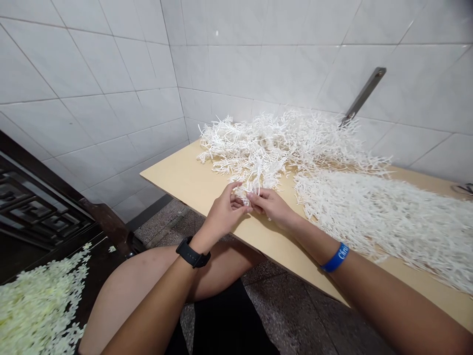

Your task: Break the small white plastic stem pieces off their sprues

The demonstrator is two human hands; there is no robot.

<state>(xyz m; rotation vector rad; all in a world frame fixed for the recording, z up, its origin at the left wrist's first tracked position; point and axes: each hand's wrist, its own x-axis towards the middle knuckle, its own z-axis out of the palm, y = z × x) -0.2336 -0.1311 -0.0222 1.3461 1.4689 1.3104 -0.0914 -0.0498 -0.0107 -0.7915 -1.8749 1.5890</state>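
Observation:
At the front edge of the wooden tabletop, my left hand and my right hand meet, fingers closed on a small white branching sprig. It looks like artificial plant material, though its lower part is hidden among my fingers. Both thumbs point inward, close together. Just behind my fingers spreads a loose, tangled heap of white sprigs. A flatter, denser layer of white pieces lies to the right, beside my right forearm.
The light wooden tabletop runs along a tiled wall. A metal bracket leans from the wall behind the heap. At lower left, pale green and white flower-shaped pieces cover a dark carved wooden seat. My knees are under the board's edge.

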